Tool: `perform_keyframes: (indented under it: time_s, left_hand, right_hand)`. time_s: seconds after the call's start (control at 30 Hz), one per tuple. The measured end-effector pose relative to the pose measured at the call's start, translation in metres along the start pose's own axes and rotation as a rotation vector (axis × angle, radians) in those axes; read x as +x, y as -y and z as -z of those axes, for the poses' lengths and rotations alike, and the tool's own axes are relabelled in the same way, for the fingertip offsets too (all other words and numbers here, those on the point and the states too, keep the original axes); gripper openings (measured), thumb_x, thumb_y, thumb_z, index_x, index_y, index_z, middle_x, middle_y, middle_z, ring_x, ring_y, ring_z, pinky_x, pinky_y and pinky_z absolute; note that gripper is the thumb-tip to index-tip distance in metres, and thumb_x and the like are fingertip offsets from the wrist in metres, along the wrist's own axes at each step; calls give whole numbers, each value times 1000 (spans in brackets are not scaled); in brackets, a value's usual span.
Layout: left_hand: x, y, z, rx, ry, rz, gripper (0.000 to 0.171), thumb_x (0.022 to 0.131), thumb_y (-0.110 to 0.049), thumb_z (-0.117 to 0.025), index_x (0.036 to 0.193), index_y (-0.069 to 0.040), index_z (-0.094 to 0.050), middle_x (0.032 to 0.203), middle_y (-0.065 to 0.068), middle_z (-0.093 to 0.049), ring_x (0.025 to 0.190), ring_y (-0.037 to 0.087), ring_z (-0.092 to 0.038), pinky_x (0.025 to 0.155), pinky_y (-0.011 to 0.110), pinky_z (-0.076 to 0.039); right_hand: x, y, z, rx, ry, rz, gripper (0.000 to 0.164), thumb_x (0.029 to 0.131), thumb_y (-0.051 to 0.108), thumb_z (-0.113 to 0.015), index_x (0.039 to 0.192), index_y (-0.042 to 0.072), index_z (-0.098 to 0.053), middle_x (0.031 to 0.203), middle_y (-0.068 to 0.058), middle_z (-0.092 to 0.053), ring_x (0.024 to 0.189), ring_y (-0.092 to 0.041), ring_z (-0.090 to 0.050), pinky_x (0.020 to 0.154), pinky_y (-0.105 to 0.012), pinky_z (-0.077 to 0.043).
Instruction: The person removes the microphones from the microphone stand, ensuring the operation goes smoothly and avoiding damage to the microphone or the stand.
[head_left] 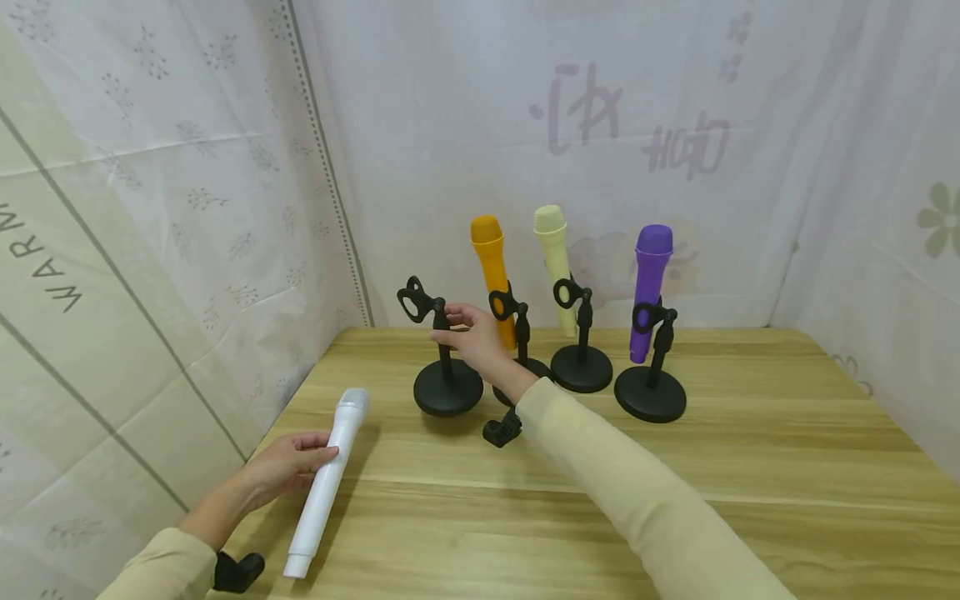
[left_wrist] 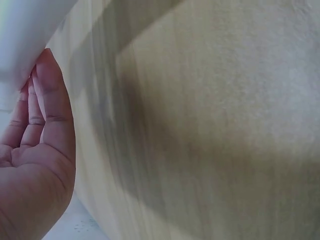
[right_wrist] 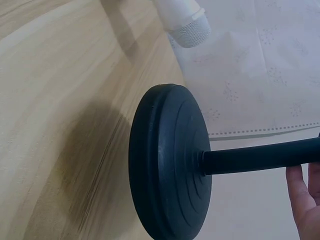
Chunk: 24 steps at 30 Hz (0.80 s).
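Note:
In the head view, a white microphone (head_left: 324,492) with a silver-grey head slants at the left, pinched by my left hand (head_left: 288,467) about its middle. The left wrist view shows the fingers (left_wrist: 52,95) against part of its white body. My right hand (head_left: 480,340) holds the upper stem of a black microphone stand (head_left: 447,388), whose clip at the top holds nothing. In the right wrist view, the stand's round base (right_wrist: 172,165) appears slightly off the table, with its shadow apart from it. The white microphone's head (right_wrist: 191,32) shows beyond it.
Right of my right hand, black stands hold an orange microphone (head_left: 491,258), a pale yellow microphone (head_left: 555,250) and a purple microphone (head_left: 651,275). Printed curtains (head_left: 465,167) hang behind and beside the wooden table (head_left: 750,500). Black devices sit at both wrists.

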<state>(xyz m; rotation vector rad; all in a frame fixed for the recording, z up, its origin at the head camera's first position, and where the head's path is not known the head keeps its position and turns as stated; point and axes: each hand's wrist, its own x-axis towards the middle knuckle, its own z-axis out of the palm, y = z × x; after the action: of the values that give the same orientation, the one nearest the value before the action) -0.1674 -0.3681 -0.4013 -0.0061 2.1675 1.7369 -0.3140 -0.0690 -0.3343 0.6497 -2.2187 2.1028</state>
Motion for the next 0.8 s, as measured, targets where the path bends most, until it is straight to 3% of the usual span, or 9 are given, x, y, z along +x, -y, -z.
perform_keyframes:
  time_s: [0.57, 0.8]
  left_hand:
    - [3, 11, -1, 54, -31, -3, 46, 86, -23, -58, 116, 10, -47, 94, 8, -59, 83, 23, -56, 70, 39, -48]
    - [1, 19, -4, 35, -29, 11, 41, 86, -22, -59, 112, 9, -50, 90, 8, -59, 80, 22, -57, 69, 39, -49]
  right_hand:
    - [18, -13, -17, -10, -87, -1, 35, 70, 20, -75, 102, 19, -62, 93, 3, -59, 83, -11, -58, 69, -26, -50]
    - [20, -16, -23, 2, -81, -4, 33, 71, 13, -74, 101, 16, -62, 92, 0, -59, 82, -14, -59, 68, -29, -50]
